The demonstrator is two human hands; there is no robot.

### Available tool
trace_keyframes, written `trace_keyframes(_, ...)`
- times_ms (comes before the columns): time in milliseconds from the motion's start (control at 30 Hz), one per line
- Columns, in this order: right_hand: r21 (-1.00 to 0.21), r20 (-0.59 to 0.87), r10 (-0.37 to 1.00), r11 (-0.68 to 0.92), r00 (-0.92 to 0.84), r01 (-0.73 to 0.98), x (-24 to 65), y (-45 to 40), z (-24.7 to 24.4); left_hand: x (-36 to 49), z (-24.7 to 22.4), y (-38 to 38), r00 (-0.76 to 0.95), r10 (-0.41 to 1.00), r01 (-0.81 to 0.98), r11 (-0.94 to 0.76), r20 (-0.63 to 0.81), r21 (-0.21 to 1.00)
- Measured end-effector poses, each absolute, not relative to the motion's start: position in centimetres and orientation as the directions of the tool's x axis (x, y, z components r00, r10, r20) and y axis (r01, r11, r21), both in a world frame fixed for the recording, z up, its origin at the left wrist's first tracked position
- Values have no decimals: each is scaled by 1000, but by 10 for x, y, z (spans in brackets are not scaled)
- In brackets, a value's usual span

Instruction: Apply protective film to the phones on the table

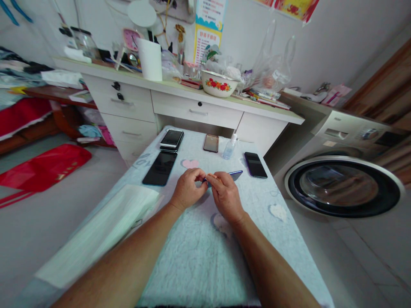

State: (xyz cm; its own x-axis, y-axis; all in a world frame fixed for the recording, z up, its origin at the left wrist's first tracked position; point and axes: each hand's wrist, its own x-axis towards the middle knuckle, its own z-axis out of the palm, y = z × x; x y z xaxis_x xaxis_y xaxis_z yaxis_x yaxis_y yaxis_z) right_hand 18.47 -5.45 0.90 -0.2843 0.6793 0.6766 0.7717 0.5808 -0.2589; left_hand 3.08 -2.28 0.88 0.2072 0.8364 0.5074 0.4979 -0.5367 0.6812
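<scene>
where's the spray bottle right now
In the head view, the spray bottle stands on the cloth-covered table, right of centre, between the brown phone case and the black phone.

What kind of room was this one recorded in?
Most likely a lived-in home, perhaps a bedroom that doubles as a laundry space: a front-loading washing machine stands at the right, a white drawer unit bears a pink clock and household clutter, and fabric is piled at the far left.

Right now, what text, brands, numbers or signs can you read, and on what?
"好孩子", following characters unclear: wall poster.
Probably "Haier", tiny: washer.
Too small or blurred: clock digits, red bag marks, orange poster, tablecloth lettering.
None legible: held phone.
</scene>
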Motion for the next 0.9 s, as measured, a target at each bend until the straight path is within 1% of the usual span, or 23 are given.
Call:
trace_keyframes(367, -287, 720, 672, 518, -175, 806, 202, -49, 7, 30, 7, -22, 201, 840, 521, -527, 504, 671)
trace_keyframes(900, -367, 716, 698, 420, -37, 830, 226, -42, 6, 30, 6, -21, 188, 849, 516, -513, 494, 685)
